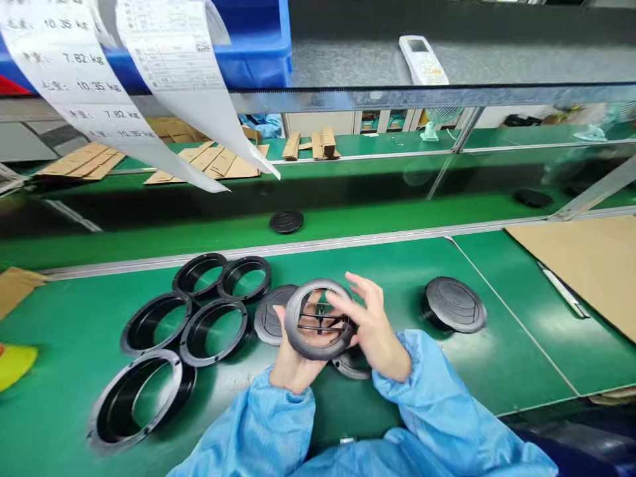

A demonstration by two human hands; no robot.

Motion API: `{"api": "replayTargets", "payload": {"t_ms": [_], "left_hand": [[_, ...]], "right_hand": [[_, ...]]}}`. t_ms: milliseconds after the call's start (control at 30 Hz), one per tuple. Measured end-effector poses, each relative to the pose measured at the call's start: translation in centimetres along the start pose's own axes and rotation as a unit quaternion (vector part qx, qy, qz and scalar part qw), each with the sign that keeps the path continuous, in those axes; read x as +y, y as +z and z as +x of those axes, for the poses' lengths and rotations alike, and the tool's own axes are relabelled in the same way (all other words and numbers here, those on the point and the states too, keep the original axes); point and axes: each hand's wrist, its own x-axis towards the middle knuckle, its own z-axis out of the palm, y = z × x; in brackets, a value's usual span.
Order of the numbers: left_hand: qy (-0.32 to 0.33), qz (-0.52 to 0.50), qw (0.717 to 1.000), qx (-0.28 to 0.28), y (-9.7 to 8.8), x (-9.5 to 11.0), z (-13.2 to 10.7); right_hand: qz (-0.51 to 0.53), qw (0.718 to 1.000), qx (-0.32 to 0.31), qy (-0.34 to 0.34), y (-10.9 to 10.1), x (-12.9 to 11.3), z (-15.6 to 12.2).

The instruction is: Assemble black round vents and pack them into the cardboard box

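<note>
Both hands are around a round black air vent (297, 331), a ring with thin crossbars and a small upright link inside it. My left hand (294, 361) supports it from below and behind, its fingers partly visible through the opening. My right hand (373, 324) grips the right side, thumb and fingers curled at the rim. Just left of the vent lies a flat dark disc (268, 318), and another black ring (354, 364) sits partly hidden under my right hand. A capped round vent (456, 305) stands to the right.
Several black flanged rings (139, 399) cover the green table's left side. A dark disc (287, 221) lies on the green strip behind the metal rail. At right are a cardboard sheet (591, 255) and a white pen-like tool (564, 291). Label strips (193, 86) hang from the shelf.
</note>
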Motion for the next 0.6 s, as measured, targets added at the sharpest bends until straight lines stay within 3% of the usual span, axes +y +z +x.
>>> {"api": "replayTargets", "payload": {"t_ms": [67, 133, 233, 367, 433, 500, 600], "left_hand": [[0.011, -0.005, 1.0, 0.022, -0.6, 0.2, 0.0], [0.009, -0.001, 0.999, 0.039, -1.0, 0.2, -0.2], [-0.021, 0.024, 0.998, 0.056, -1.2, -0.5, -0.8], [-0.03, 0.164, 0.986, 0.022, -0.9, -1.8, -1.7], [0.013, 0.256, 0.967, 0.001, -0.4, -1.9, -1.7], [0.114, 0.356, 0.928, 0.009, 0.1, -1.6, -1.5], [0.271, 0.421, 0.856, 0.132, 0.5, -0.8, -0.9]], "right_hand": [[-0.044, 0.995, -0.022, -0.092, -0.2, -0.1, 0.2], [-0.064, 0.988, -0.04, -0.132, -0.4, -0.3, 0.4], [-0.053, 0.993, -0.059, -0.09, -0.7, -1.1, 0.7], [-0.001, 0.994, -0.106, -0.04, -1.9, -3.0, 1.0], [0.026, 0.993, -0.11, -0.017, -3.2, -3.5, 1.1], [0.029, 0.994, -0.096, 0.036, -4.8, -3.5, 0.9], [-0.058, 0.986, -0.114, 0.11, -6.3, -2.7, 0.2]]}}
